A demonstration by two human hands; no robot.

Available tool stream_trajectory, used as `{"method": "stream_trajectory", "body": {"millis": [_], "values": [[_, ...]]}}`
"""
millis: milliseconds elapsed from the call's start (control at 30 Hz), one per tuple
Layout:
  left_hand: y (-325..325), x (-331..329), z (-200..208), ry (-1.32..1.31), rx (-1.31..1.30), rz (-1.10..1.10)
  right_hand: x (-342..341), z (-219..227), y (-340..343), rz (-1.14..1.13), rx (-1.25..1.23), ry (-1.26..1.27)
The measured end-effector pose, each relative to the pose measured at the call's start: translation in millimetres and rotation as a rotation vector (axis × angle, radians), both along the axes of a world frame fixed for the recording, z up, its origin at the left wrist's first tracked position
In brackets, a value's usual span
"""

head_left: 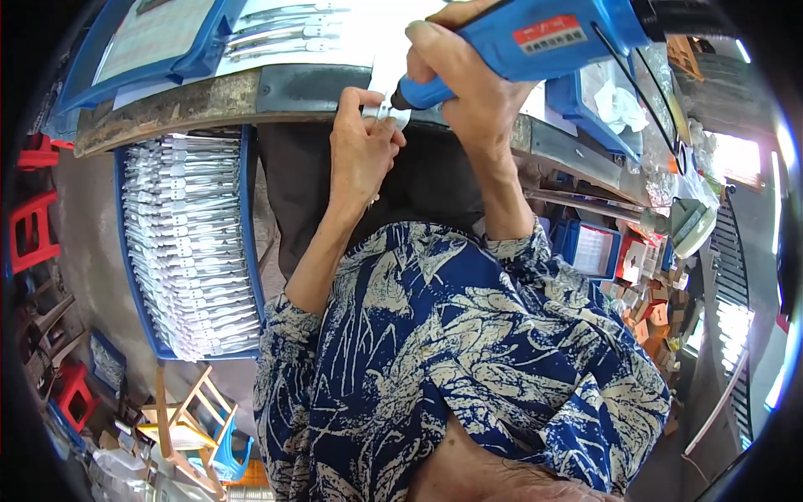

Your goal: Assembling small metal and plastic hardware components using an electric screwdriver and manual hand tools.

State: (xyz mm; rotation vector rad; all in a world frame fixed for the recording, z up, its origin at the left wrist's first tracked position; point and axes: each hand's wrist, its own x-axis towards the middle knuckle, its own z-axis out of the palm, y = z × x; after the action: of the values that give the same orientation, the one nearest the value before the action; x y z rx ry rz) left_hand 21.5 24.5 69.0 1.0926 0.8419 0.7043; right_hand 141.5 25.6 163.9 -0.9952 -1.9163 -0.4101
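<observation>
My right hand (477,84) wraps round a blue electric screwdriver (535,46) with a red and white label on its side. Its dark tip (398,100) points left and meets a small silver metal part (386,111) at the bench edge. That part is pinched in the fingers of my left hand (361,151), which hide much of it; its exact kind does not show. Several slim silver metal parts (293,33) lie in a row on white paper on the bench, beyond my left hand.
A blue crate (251,251) packed with stacked silver metal parts stands low at the left. Blue trays (180,67) rest on the bench (184,96), and a cord (644,92) hangs at the right. Red stools (33,230) and a wooden chair (171,427) stand further left.
</observation>
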Motion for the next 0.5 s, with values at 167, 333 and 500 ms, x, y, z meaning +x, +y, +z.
{"method": "stream_trajectory", "body": {"millis": [167, 333, 500], "values": [[8.8, 1.8, -5.6, -0.009, -0.047, -0.022, -3.3, -12.2, 3.7, 0.122, -0.006, 0.157], [9.6, 5.7, -3.9, -0.027, -0.073, -0.019, -13.7, 2.6, -5.5, 0.015, -0.351, 0.907], [11.8, 1.8, -3.7, -0.008, -0.074, -0.011, -22.4, 14.5, -9.1, -0.037, -0.448, 1.127]]}}
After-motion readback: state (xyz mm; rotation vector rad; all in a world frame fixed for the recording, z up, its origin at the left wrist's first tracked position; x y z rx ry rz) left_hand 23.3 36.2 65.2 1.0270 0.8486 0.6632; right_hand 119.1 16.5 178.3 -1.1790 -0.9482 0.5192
